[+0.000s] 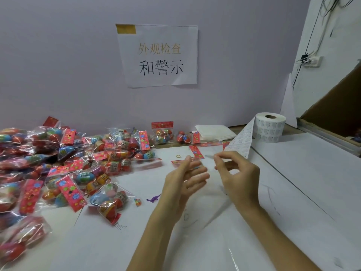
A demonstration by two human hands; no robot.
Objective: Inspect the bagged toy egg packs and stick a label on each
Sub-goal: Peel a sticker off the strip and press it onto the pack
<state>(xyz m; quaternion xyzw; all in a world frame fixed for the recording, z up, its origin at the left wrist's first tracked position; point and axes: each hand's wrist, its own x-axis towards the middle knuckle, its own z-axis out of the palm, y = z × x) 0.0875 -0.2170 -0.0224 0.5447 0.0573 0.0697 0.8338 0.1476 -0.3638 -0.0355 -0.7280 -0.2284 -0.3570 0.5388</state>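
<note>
Left hand (185, 178): raised above the white table (302, 182), forearm entering from bottom centre, palm turned toward the right, fingers straight and slightly spread, holding nothing.

Right hand (239, 174): raised just beside the left, apart from it, fingers curled, thumb and forefinger tips brought together. Free end of the label strip (241, 142) down at these fingers. Grip on the strip or on a peeled label not discernible owing to blur.

Label roll (270, 127): quantity one, upright at the rear right of the table, strip leading off its left side. Label print too small to read.

Wall sign (159, 55): one white sheet, yellow tape at the upper left corner. Upper line, faded gold: 外观检查. Lower line, black: 和警示.

Bagged toy egg packs (64, 173): heaped over the left half of the table, well apart from both hands. Clear bags, red flowered header cards, several coloured eggs per bag. Total too tangled to count. One upright pack (162, 133) against the wall. Barcode stickers on some eggs, unreadable.

Loose items between heap and hands: one purple toy dinosaur (153, 198), one small yellow ring (178, 156), at least two loose red header cards (197, 151).

Rear of table: one stack of white sheets (214, 132). Far right: one cardboard box (332, 108). Side wall: one power strip (312, 61), cables attached.
</note>
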